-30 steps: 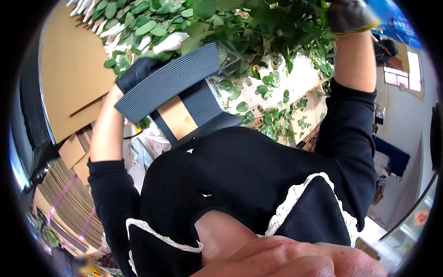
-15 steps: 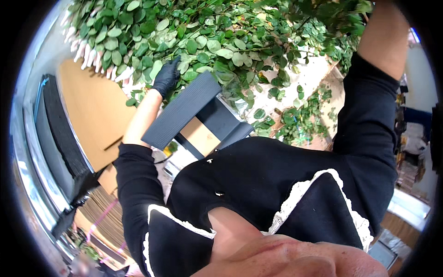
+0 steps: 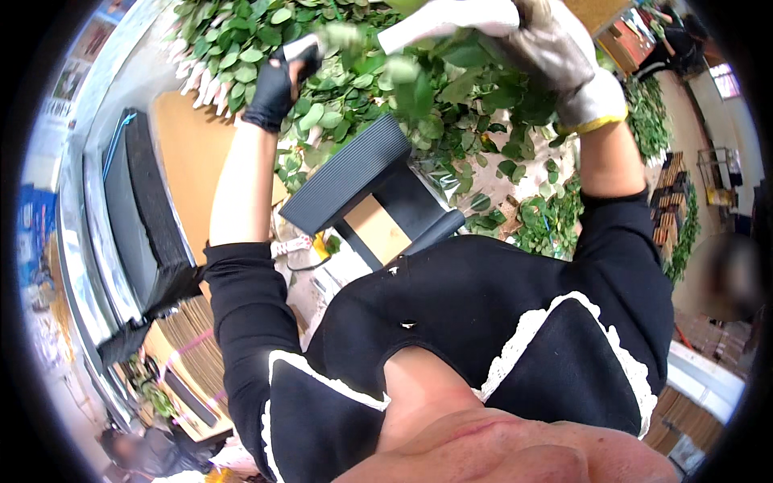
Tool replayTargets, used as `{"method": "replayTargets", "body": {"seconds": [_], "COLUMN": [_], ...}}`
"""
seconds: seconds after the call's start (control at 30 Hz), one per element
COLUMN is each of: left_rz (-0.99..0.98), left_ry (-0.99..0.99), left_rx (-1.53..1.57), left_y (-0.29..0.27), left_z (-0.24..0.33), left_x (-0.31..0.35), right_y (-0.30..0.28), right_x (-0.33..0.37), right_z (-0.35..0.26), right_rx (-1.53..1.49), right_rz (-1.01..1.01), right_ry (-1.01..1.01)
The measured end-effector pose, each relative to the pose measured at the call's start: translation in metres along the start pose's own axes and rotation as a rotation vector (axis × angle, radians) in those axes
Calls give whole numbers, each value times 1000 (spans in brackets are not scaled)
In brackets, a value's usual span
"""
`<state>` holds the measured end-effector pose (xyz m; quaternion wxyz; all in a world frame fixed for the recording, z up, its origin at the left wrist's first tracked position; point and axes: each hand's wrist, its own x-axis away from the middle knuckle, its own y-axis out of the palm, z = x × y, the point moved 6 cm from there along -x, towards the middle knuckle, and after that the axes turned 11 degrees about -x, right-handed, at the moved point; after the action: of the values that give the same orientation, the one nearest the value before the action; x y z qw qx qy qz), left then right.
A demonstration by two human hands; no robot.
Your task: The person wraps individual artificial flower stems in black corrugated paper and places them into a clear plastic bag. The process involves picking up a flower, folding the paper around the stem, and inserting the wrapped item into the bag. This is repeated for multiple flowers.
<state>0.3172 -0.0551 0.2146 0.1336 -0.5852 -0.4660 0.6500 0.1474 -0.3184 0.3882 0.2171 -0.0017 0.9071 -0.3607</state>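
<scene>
With my left hand (image 3: 275, 90) pinching what looks like a white-wrapped stem (image 3: 301, 46) at eleven o'clock and my right hand (image 3: 560, 64) clasping a leafy bunch (image 3: 475, 80) toward one o'clock, I'd grip lightly (leaves look easily torn).

The top edge crops the gloved right hand (image 3: 564, 64), the white wrapper (image 3: 455, 19) beside its fingers and the leafy pile (image 3: 241, 52); blur smears leaves (image 3: 342, 36) near the left hand (image 3: 274, 90), whose pale object (image 3: 299, 46) defies identification.
</scene>
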Motion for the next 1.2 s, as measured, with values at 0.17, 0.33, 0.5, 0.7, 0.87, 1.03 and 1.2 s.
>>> {"method": "replayTargets", "body": {"seconds": [0.17,0.33,0.5,0.7,0.87,1.03,1.2], "left_rz": [270,28,318,327,-226,56,42], "left_ry": [-645,-750,-785,-1295,-1186,-1330,-1209], "left_rx": [533,270,478,511,213,704,162], "left_y": [-93,-104,-146,-187,-190,-190,-226], "left_z": [92,234,282,286,332,327,309], "left_x": [-21,59,79,262,239,184,226], "right_y": [25,98,137,123,143,172,182], "right_x": [66,115,146,133,131,134,144], "right_z": [-1,-29,-12,14,-18,-32,-17], "right_rx": [-291,-84,-31,-121,0,-31,19], "right_rz": [192,-23,-478,-432,-346,-355,-427], "right_ry": [-110,-409,-187,-225,-440,-542,-571]}}
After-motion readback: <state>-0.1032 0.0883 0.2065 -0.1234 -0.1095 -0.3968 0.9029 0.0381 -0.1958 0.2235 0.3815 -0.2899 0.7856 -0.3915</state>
